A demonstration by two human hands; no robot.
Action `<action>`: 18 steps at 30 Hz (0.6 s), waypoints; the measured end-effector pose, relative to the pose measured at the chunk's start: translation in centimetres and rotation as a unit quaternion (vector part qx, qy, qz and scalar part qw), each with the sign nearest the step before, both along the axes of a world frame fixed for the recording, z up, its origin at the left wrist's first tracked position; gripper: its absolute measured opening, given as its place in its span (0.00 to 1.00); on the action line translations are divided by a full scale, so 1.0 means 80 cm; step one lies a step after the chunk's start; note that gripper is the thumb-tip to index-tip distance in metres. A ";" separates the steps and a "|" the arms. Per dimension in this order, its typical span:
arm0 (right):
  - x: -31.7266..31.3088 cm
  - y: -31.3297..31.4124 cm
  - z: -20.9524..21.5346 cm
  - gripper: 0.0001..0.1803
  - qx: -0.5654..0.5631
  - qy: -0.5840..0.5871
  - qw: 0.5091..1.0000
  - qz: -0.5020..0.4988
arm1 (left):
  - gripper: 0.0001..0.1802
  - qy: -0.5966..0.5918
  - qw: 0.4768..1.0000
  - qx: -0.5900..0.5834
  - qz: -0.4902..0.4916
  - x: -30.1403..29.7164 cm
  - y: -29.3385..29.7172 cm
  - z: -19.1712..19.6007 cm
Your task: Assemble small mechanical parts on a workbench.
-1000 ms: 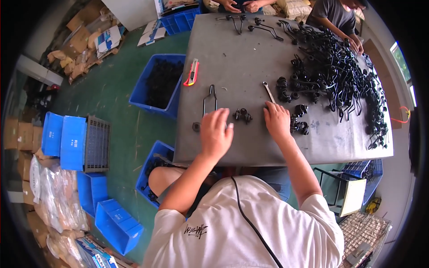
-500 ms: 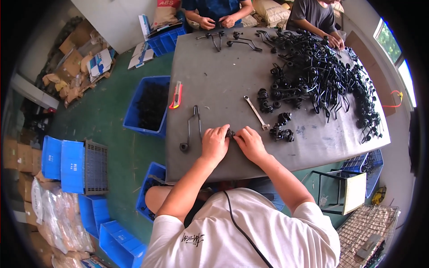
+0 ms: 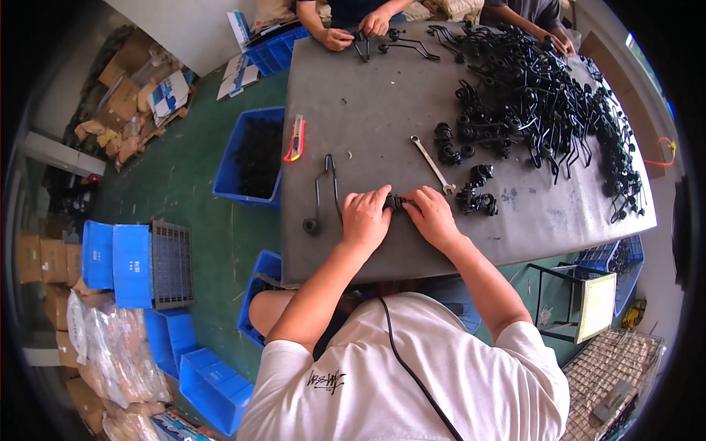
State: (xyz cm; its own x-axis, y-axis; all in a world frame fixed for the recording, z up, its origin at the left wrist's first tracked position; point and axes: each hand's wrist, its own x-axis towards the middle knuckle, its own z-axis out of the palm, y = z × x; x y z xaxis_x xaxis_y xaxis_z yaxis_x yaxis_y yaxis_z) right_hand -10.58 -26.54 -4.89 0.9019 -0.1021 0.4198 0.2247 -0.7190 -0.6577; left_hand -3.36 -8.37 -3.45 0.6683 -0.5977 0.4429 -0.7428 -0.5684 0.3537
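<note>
**Both hands pinching one small black part at the near table edge**

Grey work table [image 3: 368, 110] over a green floor, seen from above, edges bent by the lens. Near the front edge, left hand [image 3: 365, 218] and right hand [image 3: 432, 215] side by side, knuckles up, fingertips turned toward each other. Between them a small black fitting [image 3: 397, 201], pinched from both sides: left fingertips closed on its left end, right fingertips closed on its right end, only the middle showing in the gap. Fitting low over the table surface, touching or just above it, cannot tell which.

Just left of the left hand, a bent black wire bracket [image 3: 323, 187] lying flat, one end in a round knob. Just right of the right hand, a few loose black fittings [image 3: 476, 201] in a cluster, apart from the grip. Beyond the hands, a silver spanner [image 3: 432, 164] lying diagonally. Further left on the table, a red utility knife [image 3: 296, 138]. Across the far right half, a large tangled heap of black wire parts [image 3: 551, 110].

Beside the table's left edge, a blue bin [image 3: 239, 165] holding dark parts. At the far edge, hands of other people [image 3: 376, 23] on similar pieces
</note>
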 end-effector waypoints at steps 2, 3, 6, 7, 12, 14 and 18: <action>0.000 0.005 0.011 0.10 -0.031 -0.011 0.999 0.039 | 0.24 0.002 1.000 0.001 0.000 -0.001 0.002 -0.001; -0.004 0.008 0.017 0.11 0.007 0.009 1.000 0.013 | 0.24 0.003 1.000 0.001 -0.002 -0.001 0.002 -0.002; -0.001 0.001 0.000 0.11 0.004 0.044 0.999 -0.007 | 0.24 0.000 1.000 0.001 0.001 -0.003 -0.002 0.000; 0.004 0.001 0.001 0.11 -0.038 0.056 0.998 0.006 | 0.24 0.000 1.000 0.000 0.002 -0.003 -0.002 -0.002; -0.002 0.009 0.013 0.09 0.043 0.011 0.999 -0.014 | 0.25 0.002 1.000 -0.002 0.001 -0.002 -0.001 -0.004; 0.000 0.009 0.013 0.08 0.072 0.041 0.995 -0.051 | 0.25 -0.003 1.000 -0.002 0.004 -0.002 -0.001 -0.006; -0.001 -0.009 -0.003 0.15 -0.031 0.069 0.997 -0.002 | 0.27 0.014 1.000 0.008 0.006 -0.004 0.000 -0.005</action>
State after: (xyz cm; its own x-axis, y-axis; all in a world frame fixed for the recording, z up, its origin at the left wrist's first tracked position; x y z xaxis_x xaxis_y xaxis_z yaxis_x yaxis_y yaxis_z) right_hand -10.62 -27.24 -5.14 0.9513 -0.0835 0.2967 0.1317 -0.7603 -0.6361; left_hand -3.64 -8.40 -3.86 0.6882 -0.5959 0.4137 -0.7251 -0.5835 0.3657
